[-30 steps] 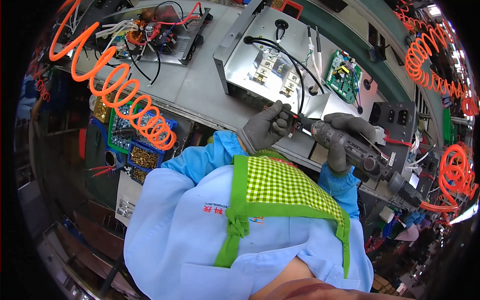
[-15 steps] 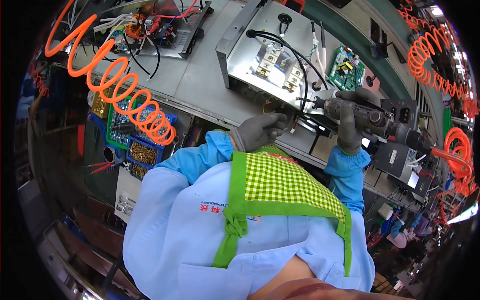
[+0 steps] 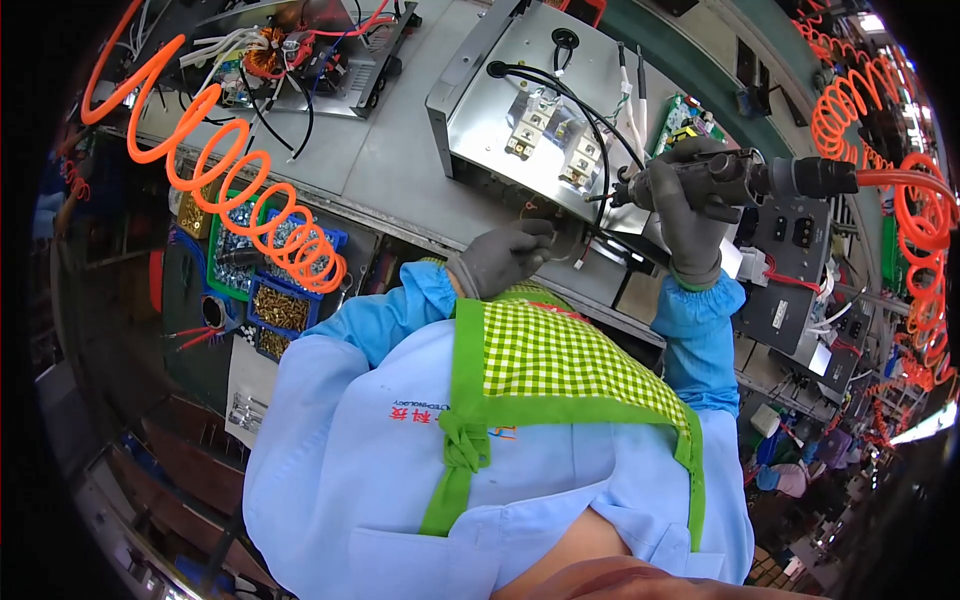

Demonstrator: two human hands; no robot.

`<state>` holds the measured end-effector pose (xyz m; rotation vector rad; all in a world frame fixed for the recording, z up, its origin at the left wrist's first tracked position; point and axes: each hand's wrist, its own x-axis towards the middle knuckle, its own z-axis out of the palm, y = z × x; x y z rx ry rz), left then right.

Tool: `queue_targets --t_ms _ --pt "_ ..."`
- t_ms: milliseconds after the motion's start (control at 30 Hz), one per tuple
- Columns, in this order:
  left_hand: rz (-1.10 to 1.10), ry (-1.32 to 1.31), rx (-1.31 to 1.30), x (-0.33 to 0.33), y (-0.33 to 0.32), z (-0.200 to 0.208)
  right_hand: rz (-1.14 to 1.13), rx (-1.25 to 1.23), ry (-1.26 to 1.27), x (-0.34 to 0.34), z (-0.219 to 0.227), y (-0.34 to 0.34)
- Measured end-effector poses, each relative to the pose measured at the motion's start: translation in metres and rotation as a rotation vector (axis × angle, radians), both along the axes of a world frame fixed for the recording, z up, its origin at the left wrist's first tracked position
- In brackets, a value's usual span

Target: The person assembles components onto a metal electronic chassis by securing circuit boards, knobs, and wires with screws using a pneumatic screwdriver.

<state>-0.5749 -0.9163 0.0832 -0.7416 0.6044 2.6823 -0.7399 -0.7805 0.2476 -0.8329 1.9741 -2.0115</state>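
My right hand (image 3: pixel 688 215), in a grey glove, is closed around a dark air screwdriver (image 3: pixel 738 178) with an orange hose (image 3: pixel 890 178) at its back end. The tool's tip points left, beside the lower right edge of an open-sided metal case (image 3: pixel 475 130). Black and white cables and terminal blocks (image 3: pixel 533 128) sit on the case. Near the bench's front edge, my gloved left hand (image 3: pixel 500 260) has its fingers curled together beside the case's lower edge. Whatever they may hold cannot be made out.
Small bins of screws (image 3: pixel 280 305) stand at the left under a coiled orange hose (image 3: pixel 235 165). An opened unit with wires (image 3: pixel 300 60) lies at the far left. A green circuit board (image 3: pixel 685 120) and dark units (image 3: pixel 785 310) are to the right.
My right hand has turned the screwdriver, so its back end has swung up and away and it now lies nearly level. My left hand has shifted slightly left, fingers more curled.
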Motion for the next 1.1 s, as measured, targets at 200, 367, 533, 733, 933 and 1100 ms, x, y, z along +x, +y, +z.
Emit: queue_targets --t_ms 200,367,533,733,933,1100 --pt "0.051 -0.026 -0.006 0.007 -0.012 -0.005 -0.057 0.027 0.090 0.003 -0.005 -0.003" --pt "0.010 0.228 -0.687 0.018 -0.020 0.004 -0.004 0.038 0.066 0.007 -0.005 -0.007" --pt "0.020 0.236 -0.370 0.003 -0.049 0.057 -0.051 -0.011 0.161 0.016 0.031 -0.010" --pt "-0.058 0.763 -1.085 -0.007 -0.051 0.173 0.117 0.020 -0.034 0.059 0.071 -0.019" --pt "-0.006 1.114 -1.332 -0.027 -0.036 0.186 0.379 -0.084 -0.004 0.076 0.038 -0.029" --pt "-0.236 1.026 -1.416 -0.020 -0.037 0.196 0.536 -0.391 -0.602 0.069 -0.002 -0.006"
